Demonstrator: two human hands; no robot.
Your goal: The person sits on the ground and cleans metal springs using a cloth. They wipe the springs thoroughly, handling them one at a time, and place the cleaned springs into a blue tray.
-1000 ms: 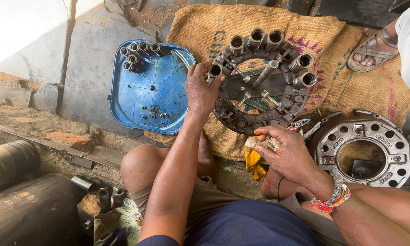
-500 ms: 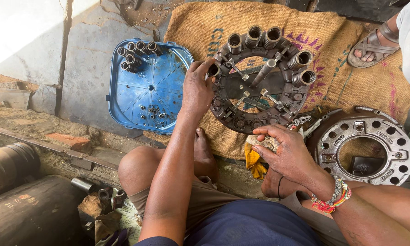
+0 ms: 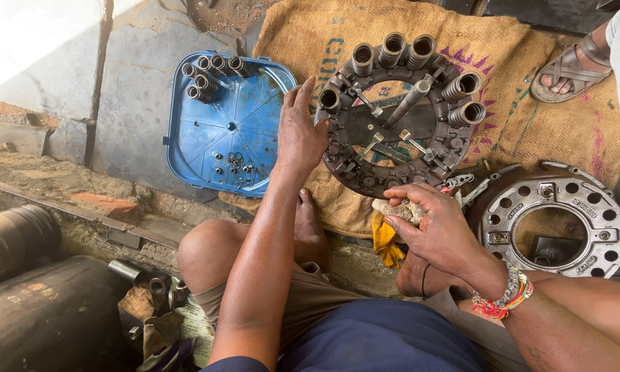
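Observation:
A dark round clutch pressure plate (image 3: pixel 365 127) lies on a burlap sack (image 3: pixel 323 41), with several coil springs (image 3: pixel 392 48) standing around its far rim. My left hand (image 3: pixel 299 134) rests against the plate's left edge, fingers by a spring (image 3: pixel 329 100). My right hand (image 3: pixel 434 224) is at the plate's near edge, its fingers curled around a pale, crumpled lump (image 3: pixel 396 209). A yellow cloth (image 3: pixel 385 238) lies just below that hand.
A blue plastic lid (image 3: pixel 227 124) to the left holds more springs (image 3: pixel 210 74) and small bolts (image 3: pixel 232 164). A grey clutch cover (image 3: pixel 554 217) lies at right. Another person's sandalled foot (image 3: pixel 568 65) is at the top right. Dark cylinders (image 3: pixel 20 289) lie at the lower left.
My left hand has shifted slightly along the plate's left edge near a spring. My right hand has stayed at the near rim with the pale lump.

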